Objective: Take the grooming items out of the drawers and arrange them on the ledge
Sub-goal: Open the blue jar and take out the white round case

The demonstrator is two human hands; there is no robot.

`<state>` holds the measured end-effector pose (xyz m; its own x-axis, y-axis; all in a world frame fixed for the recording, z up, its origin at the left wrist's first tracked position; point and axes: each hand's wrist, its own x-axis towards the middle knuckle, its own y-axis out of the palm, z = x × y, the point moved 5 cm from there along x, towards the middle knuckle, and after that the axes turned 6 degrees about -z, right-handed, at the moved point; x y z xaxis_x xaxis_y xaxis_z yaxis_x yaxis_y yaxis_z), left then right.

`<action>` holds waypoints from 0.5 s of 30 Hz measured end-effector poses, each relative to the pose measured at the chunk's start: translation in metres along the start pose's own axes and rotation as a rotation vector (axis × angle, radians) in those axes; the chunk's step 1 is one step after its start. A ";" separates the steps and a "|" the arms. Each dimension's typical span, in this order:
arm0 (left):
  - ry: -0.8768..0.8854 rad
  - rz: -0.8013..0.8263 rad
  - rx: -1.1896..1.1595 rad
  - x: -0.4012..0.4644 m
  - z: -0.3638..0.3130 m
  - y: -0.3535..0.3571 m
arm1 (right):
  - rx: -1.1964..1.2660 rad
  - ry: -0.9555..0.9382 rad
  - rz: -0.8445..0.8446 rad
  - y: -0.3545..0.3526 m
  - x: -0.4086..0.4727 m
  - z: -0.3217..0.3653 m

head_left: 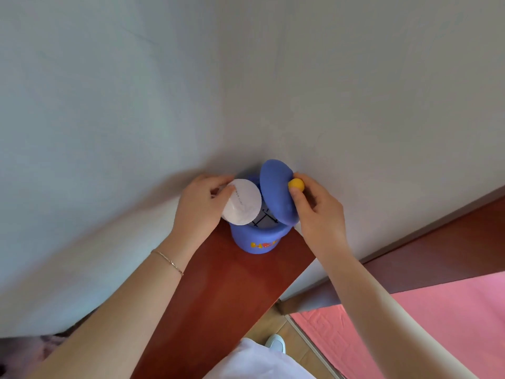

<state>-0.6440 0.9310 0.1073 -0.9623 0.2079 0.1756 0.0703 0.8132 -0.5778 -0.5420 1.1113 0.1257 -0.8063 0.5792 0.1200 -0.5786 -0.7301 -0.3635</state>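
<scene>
Head view: my left hand (pixel 200 206) fingers pinch white round pad (pixel 241 201) over blue jar (pixel 257 239) on wooden ledge (pixel 218 283); right hand (pixel 318 212) fingers pinch lid (pixel 274 194) by yellow knob (pixel 296 184), lid tilted up.

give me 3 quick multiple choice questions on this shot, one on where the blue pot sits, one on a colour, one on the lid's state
1. Where does the blue pot stand?
A. on the far end of the red-brown ledge, in the wall corner
B. on the pink mat
C. in an open drawer

2. What colour is the knob on the lid?
A. white
B. yellow
C. green

3. How is the lid now?
A. shut flat on the pot
B. lying on the ledge
C. tilted up off the rim, held by the right hand

Answers: 1 A, the pot rests on the ledge against the wall. 2 B, the small ball pinched by the right fingers is yellow. 3 C, the lid stands on edge over the open mouth while the left hand holds a white round pad there.
</scene>
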 end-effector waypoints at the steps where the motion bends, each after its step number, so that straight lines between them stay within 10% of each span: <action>1: -0.027 -0.011 -0.002 -0.008 0.006 -0.006 | -0.033 -0.010 0.008 0.004 0.001 -0.001; 15: -0.406 -0.046 0.050 -0.101 0.106 -0.043 | -0.694 -0.254 0.234 0.062 0.014 -0.024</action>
<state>-0.5776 0.8174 0.0304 -0.9904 -0.0677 -0.1205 0.0212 0.7870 -0.6166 -0.5865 1.0829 0.0822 -0.9500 0.2758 0.1467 -0.2480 -0.3801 -0.8911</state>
